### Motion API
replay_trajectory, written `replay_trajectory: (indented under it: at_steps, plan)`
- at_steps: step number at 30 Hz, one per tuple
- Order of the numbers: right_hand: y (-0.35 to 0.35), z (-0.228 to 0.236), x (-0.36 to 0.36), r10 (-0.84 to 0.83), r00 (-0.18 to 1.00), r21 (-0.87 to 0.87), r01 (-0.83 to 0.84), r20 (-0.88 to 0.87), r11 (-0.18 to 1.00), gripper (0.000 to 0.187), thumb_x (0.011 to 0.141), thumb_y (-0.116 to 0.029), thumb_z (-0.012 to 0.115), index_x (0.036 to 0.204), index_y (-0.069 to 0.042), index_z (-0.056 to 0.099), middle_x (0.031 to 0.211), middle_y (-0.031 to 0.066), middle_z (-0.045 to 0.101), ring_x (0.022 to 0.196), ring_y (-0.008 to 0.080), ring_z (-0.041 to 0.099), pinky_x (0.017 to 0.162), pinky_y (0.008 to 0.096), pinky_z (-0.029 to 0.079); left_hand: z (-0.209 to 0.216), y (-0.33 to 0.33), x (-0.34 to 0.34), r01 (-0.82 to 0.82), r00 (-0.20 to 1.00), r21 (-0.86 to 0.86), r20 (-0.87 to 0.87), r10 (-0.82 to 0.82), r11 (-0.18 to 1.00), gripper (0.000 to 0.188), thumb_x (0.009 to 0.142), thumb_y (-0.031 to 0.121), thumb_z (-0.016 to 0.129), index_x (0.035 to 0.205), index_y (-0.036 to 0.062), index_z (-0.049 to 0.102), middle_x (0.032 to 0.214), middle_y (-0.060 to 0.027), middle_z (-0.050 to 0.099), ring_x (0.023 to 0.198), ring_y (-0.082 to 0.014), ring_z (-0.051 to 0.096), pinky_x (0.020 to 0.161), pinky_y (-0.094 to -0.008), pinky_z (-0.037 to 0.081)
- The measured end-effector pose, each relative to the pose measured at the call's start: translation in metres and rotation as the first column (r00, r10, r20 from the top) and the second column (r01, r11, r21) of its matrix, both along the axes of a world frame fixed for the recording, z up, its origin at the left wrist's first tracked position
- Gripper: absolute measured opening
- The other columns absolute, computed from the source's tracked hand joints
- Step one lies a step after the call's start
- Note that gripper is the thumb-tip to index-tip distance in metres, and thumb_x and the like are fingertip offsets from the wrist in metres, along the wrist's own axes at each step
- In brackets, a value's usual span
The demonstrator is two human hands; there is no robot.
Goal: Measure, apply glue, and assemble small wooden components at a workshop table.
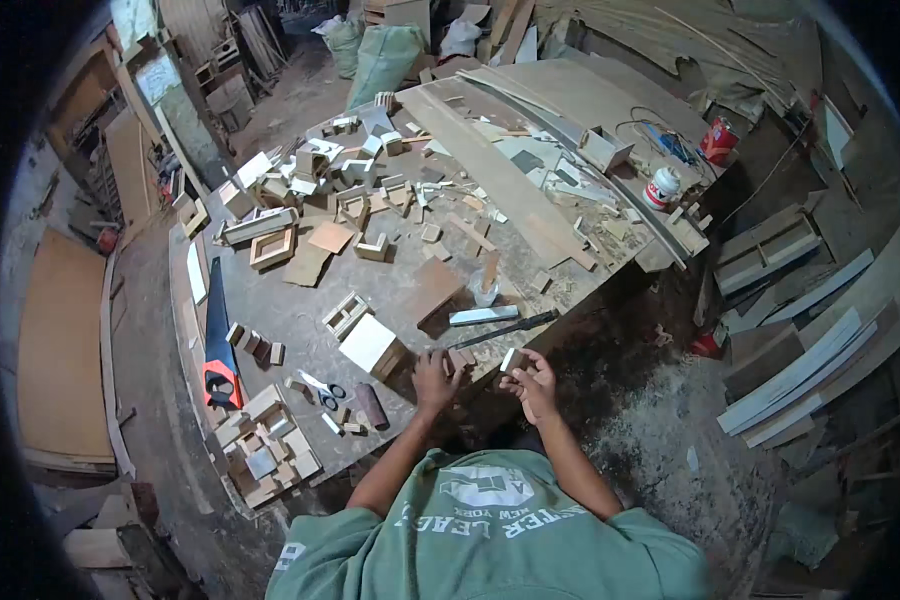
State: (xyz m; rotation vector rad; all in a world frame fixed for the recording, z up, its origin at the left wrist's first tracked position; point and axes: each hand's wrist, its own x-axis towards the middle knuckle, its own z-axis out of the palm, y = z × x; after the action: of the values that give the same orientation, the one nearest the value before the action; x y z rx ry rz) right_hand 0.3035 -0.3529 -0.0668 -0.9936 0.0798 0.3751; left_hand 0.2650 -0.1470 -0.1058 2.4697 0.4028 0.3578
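1. The right hand [533, 385] is up by the near edge of the desk [315, 330], its arm reaching forward. Its fingers pinch a small wooden block with a white face [511, 360].
2. The left hand [438, 382] is low at the desk, palm down, fingers bent. It is beside a small flat brown wood piece [460, 359]. I cannot tell if these fingers grip anything.
3. I count two hands, one block in the right hand, one saw with a dark blade and orange handle [219, 335], one pair of scissors [326, 391] and one wooden box with a white top [373, 347].
4. The block's long side seems to point away from the person, leaning a bit right.
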Motion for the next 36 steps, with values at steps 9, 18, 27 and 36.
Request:
replay_trajectory:
  at_steps: [9,18,27,36]
  plan:
    - [0.011,0.012,0.011,0.181,0.959,-0.088,-0.165,0.216,0.982,0.056,0.074,0.004,0.071,0.125,0.0,0.048,0.106,0.0095,0.06,0.092,0.0174,0.061,0.073,0.0347,0.058,0.006,0.012,0.011,0.185,0.977,-0.865,0.113,-0.178,0.466,0.053,0.076,-0.007,0.065,0.126,0.0036,0.051,0.11,-0.0107,0.062,0.097,-0.0195,0.062,0.083,-0.0312,0.052]
    - [0.024,0.007,0.021,0.23,0.903,-0.164,-0.181,0.362,0.97,0.054,0.073,0.0,0.075,0.122,0.003,0.052,0.114,0.0083,0.06,0.103,0.0162,0.058,0.093,0.0311,0.047,0.04,0.007,0.006,0.17,0.962,-0.964,0.117,-0.246,0.204,0.06,0.073,-0.011,0.062,0.131,-0.0022,0.049,0.113,-0.0123,0.062,0.1,-0.0182,0.061,0.087,-0.0305,0.051]
    - [0.021,0.019,0.014,0.256,0.931,-0.115,-0.233,0.259,0.966,0.055,0.076,-0.001,0.074,0.126,0.004,0.051,0.115,0.0088,0.06,0.104,0.016,0.06,0.092,0.0308,0.048,0.049,0.007,-0.007,0.139,0.96,-0.973,0.087,-0.268,0.185,0.054,0.084,-0.005,0.052,0.137,-0.0017,0.045,0.125,-0.0135,0.057,0.101,-0.0208,0.061,0.088,-0.0343,0.054]
    - [0.02,0.016,0.003,0.248,0.918,-0.171,-0.203,0.309,0.964,0.056,0.078,0.001,0.073,0.128,0.006,0.048,0.117,0.011,0.06,0.103,0.0159,0.061,0.09,0.0308,0.05,0.077,0.003,-0.018,-0.054,0.98,-0.973,-0.008,-0.197,-0.226,0.048,0.092,0.005,0.05,0.139,-0.0041,0.041,0.128,-0.0142,0.053,0.102,-0.0242,0.062,0.086,-0.039,0.057]
